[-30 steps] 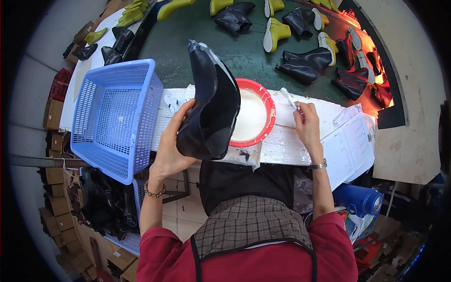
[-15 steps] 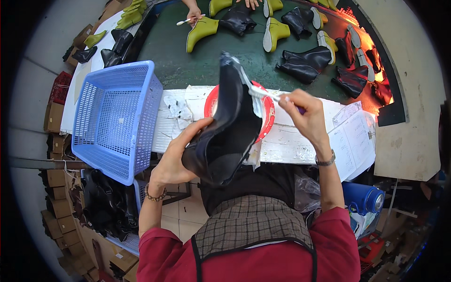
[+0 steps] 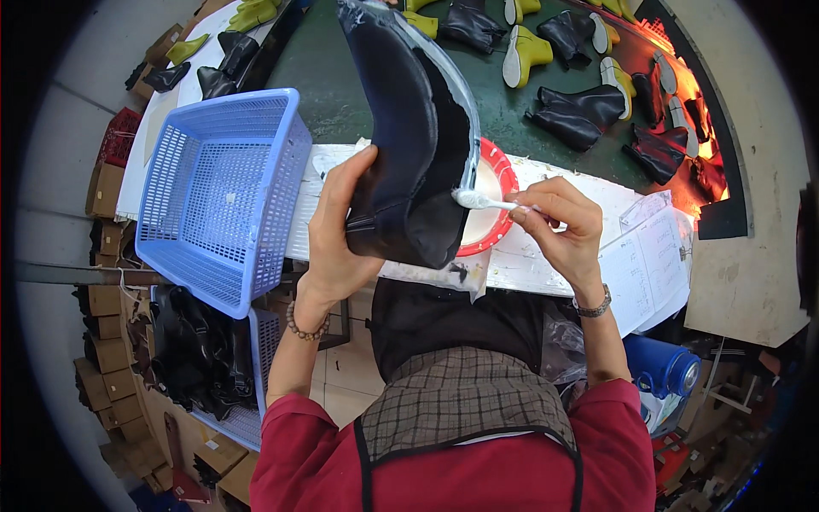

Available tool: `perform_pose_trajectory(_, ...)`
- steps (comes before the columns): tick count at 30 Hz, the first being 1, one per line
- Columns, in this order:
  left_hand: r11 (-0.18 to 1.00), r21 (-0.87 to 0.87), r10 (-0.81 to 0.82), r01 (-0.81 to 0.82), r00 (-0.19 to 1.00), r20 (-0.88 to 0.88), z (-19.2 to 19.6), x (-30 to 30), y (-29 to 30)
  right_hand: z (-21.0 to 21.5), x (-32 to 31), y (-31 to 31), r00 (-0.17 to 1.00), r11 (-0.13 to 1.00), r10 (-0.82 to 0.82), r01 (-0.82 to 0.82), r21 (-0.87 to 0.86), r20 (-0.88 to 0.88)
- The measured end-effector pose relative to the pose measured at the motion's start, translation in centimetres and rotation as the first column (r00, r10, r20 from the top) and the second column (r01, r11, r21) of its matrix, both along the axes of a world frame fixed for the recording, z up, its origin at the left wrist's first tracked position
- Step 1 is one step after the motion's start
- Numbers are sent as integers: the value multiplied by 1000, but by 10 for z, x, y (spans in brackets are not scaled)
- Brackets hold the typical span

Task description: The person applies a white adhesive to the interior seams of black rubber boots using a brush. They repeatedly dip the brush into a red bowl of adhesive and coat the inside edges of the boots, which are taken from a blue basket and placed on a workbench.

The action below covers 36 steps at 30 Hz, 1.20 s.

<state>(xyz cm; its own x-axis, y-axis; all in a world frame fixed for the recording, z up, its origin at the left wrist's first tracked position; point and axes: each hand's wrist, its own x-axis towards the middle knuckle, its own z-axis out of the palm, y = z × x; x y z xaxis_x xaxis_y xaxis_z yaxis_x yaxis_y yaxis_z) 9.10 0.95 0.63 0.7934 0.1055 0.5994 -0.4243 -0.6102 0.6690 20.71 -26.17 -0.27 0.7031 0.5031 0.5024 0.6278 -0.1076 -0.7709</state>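
My left hand [image 3: 337,239] is closed round the heel end of a black leather boot upper [image 3: 397,119], raised and tilted with its long edge toward the right. A wet white coating runs along that edge from the far tip to near the brush. In the fingers of my right hand [image 3: 563,226] is a small brush [image 3: 479,200], its bristles loaded with white paste and touching or almost touching the edge of the upper. Behind them stands a red-rimmed bowl [image 3: 505,175] of white paste, partly hidden by the upper.
A blue plastic basket [image 3: 294,154] stands to the left, above black uppers [image 3: 200,350]. Yellow-green boot forms [image 3: 527,55] and black uppers [image 3: 580,115] lie on the green belt, near a glowing heater [image 3: 708,145]. Papers [image 3: 644,264] and a blue bottle [image 3: 661,367] are at right.
The boot upper has been raised closer and turned, so more of its coated edge faces right. The brush has moved down along the edge toward me.
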Motion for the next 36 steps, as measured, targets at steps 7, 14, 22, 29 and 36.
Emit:
perform_pose_trajectory(7,976,189,91,-111,990,109,-9,20,11,12,-9,0,994,984,103,-105,-142,-18)
perform_pose_trajectory(14,994,-96,27,-54,965,-260,-12,2,31,-6,20,3,996,968,-33,12,-250,-82)
perform_pose_trajectory(22,295,-951,-584,95,805,-101,-66,-71,96,-43,47,13,905,723,39,267,-637,423)
perform_pose_trajectory(29,-149,-944,-741,295,599,305,-97,-75,98,-5,46,38,997,996,73,-74,53,24)
perform_pose_trajectory(36,-313,-862,-747,399,456,483,-104,-73,105,-29,44,26,1000,999,28,-28,-23,4)
